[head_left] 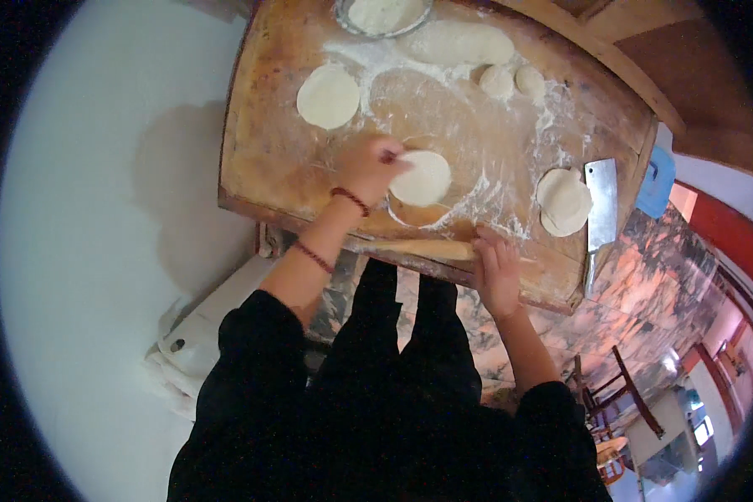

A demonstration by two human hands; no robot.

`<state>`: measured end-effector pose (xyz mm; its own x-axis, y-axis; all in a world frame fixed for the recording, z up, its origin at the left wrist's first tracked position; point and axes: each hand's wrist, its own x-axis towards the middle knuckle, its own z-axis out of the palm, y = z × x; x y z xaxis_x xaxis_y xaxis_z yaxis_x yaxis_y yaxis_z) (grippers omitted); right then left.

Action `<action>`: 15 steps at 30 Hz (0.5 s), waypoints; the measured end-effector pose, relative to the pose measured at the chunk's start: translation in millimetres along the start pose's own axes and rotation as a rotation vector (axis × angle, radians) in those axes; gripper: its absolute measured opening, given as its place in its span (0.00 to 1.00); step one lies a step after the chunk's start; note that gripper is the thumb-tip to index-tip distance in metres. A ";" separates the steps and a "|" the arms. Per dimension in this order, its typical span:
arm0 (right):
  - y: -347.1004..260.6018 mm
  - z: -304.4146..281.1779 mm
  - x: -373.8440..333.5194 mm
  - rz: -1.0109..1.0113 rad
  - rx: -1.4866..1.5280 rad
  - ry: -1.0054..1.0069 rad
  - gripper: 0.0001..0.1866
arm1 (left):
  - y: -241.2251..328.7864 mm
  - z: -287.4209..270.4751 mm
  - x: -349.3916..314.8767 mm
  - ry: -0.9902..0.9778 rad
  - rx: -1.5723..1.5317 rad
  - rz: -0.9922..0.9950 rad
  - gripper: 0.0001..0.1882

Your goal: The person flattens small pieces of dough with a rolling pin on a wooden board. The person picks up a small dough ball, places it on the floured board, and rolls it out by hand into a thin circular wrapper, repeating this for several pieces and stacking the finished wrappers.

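A flattened dough round (422,179) lies on the floured wooden board (284,167) in front of me. My left hand (372,170), slightly blurred, is closed with its fingertips at the left edge of this round. A pale wooden rolling pin (427,249) lies along the board's near edge. Its right end is under my right hand (498,266), whose fingers are closed round it. Farther back on the left is a wider dough sheet (328,97). To the right, several overlapping dough rounds (563,202) sit in a pile.
A cleaver (601,205) lies beside the pile, its handle reaching the board's right edge. At the back are a long dough roll (460,43), two small dough pieces (498,82) and a bowl (382,15) with something white. A white wall (117,209) stands left.
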<state>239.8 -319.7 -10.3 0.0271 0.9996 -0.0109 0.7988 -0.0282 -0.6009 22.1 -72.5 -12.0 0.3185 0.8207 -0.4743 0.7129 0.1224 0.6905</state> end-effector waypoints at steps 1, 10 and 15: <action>-2.8 -2.3 -3.2 -0.001 -0.011 0.010 0.19 | 5.8 -14.2 2.2 0.068 0.036 -0.093 0.17; -21.9 -2.1 -14.8 0.087 0.076 0.035 0.21 | 92.7 59.6 84.7 0.231 0.605 0.820 0.29; -28.4 6.7 -31.0 0.188 0.134 0.137 0.22 | 85.6 87.4 74.2 0.199 0.625 0.817 0.27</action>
<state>212.3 -349.9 1.7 0.2563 0.9661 -0.0295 0.6855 -0.2032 -0.6991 161.3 -49.9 -35.8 0.7805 0.6077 0.1468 0.5410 -0.7742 0.3285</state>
